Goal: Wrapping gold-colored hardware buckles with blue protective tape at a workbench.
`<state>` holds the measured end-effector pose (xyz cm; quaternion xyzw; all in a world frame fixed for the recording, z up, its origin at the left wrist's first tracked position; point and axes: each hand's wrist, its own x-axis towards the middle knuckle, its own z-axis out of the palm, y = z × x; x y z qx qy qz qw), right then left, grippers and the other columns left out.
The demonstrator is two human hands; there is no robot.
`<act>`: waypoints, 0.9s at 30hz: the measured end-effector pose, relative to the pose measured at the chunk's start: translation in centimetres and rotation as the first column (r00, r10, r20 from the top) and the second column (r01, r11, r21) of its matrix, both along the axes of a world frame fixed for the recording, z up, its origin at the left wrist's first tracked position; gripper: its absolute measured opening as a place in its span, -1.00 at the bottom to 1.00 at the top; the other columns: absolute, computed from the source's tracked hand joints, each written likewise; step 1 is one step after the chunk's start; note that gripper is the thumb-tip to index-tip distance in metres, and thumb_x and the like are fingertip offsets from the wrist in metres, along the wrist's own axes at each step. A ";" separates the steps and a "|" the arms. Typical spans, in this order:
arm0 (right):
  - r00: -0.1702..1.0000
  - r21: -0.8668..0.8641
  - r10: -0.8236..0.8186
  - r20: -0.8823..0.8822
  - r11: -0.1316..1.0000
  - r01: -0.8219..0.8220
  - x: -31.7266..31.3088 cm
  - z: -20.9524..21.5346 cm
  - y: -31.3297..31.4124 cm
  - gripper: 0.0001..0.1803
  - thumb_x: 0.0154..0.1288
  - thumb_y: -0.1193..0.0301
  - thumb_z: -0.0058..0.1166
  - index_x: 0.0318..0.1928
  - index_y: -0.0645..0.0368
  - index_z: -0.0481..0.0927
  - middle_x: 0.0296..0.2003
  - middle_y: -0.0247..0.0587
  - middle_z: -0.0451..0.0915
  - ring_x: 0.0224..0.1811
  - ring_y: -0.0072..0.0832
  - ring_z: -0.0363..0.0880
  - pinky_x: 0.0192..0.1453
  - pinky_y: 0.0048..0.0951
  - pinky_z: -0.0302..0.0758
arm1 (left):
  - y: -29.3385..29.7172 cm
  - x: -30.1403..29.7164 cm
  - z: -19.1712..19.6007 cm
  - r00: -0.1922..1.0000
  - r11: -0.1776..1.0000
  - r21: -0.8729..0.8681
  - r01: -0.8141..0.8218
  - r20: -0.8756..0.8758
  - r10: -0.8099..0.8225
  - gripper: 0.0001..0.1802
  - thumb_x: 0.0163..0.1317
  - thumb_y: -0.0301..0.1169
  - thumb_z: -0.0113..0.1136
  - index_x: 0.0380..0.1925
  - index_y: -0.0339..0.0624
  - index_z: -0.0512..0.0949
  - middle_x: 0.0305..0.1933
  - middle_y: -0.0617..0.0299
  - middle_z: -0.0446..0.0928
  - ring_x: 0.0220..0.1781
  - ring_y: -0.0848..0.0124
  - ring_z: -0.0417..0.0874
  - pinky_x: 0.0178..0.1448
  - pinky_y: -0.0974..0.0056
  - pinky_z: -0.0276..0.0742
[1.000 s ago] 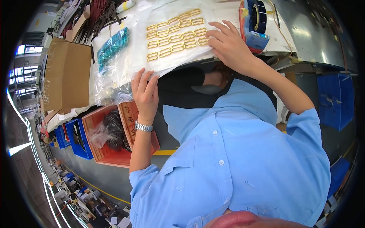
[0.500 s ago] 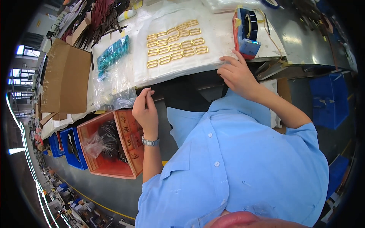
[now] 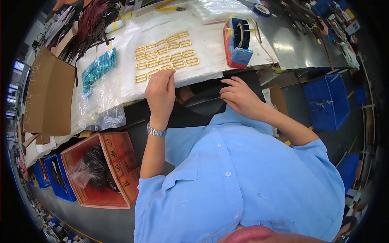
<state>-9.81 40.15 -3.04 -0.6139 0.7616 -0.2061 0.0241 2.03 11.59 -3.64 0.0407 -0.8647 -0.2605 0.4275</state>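
Gold rectangular buckles (image 3: pixel 166 58) in rows on white sheet (image 3: pixel 210 44) on our desk (image 3: pixel 296 48), left hand (image 3: pixel 160 95) grip pinched at nearest buckle, right hand (image 3: pixel 241 97) loosely curled, empty, at desk edge, red-blue tape dispenser (image 3: pixel 238 42) nearby.

The left hand (image 3: pixel 160 94), a metal watch (image 3: pixel 156 131) on its wrist, rests its fingertips at the near edge of rows of gold rectangular buckles (image 3: pixel 166 60) laid on white sheeting (image 3: pixel 202 40). The right hand (image 3: pixel 240 96) touches a black piece (image 3: pixel 210 101) below the bench edge, near a red-and-blue tape dispenser (image 3: pixel 238 42).
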 end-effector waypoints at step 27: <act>0.416 -0.203 -0.225 0.881 0.615 0.762 -9.5 2.2 0.2 -0.71 0.47 0.21 0.36 -0.11 0.18 0.66 -0.34 -0.47 0.60 -0.35 -0.73 0.46 -0.20 -0.60 0.45 | 2.2 -9.6 5.6 0.764 0.782 -0.452 0.429 0.644 -0.046 -0.88 0.27 -0.50 0.32 -0.23 -0.20 0.58 -0.26 0.08 0.57 -0.12 0.08 0.61 -0.03 0.01 0.58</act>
